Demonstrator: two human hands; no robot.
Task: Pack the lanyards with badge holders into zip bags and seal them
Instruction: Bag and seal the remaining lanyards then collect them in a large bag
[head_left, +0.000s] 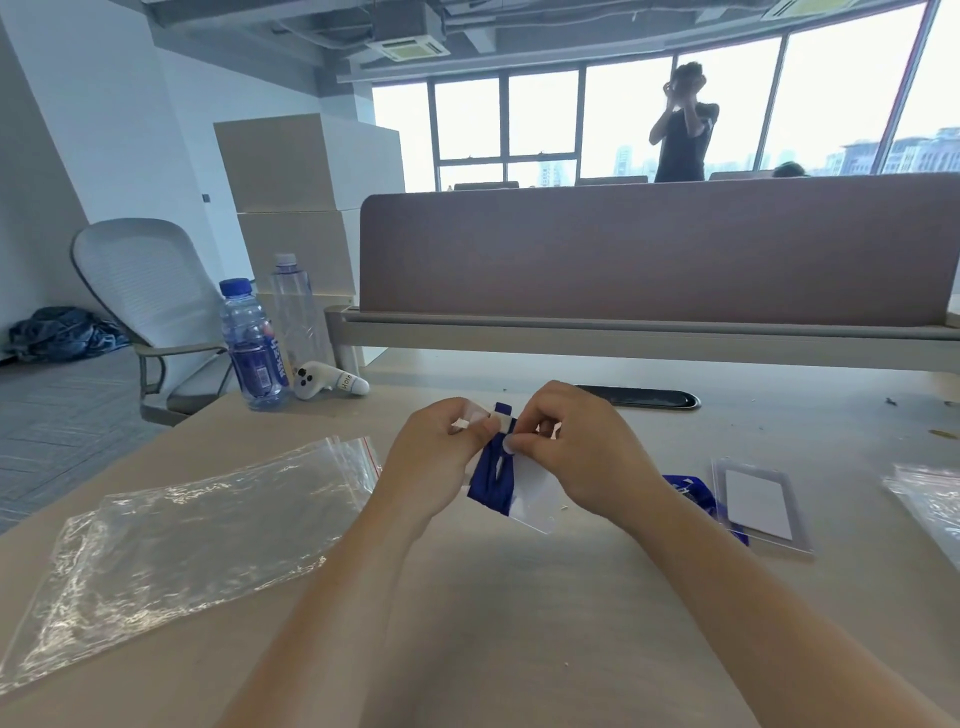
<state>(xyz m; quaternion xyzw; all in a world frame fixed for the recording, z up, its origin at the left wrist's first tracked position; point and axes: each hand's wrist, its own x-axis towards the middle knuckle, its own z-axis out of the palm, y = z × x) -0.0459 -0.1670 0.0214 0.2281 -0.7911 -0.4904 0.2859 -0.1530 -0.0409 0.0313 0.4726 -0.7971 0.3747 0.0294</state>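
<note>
At the table's middle, my left hand (441, 452) and my right hand (576, 447) both pinch the top of a folded blue lanyard (491, 480) with a clear badge holder (537, 491) hanging below the fingers, just above the tabletop. Several clear zip bags with red seal lines (208, 514) lie flat to the left. On the right lies a second badge holder with a white card (761, 501), resting on another blue lanyard (685, 488). More clear bags (930, 499) sit at the right edge.
Two plastic bottles (254, 348) and a white controller (327, 382) stand at the table's back left. A brown divider panel (649, 254) closes the far edge, with a black cable slot (639, 397) before it. An office chair (150, 306) is left; a person stands by the windows.
</note>
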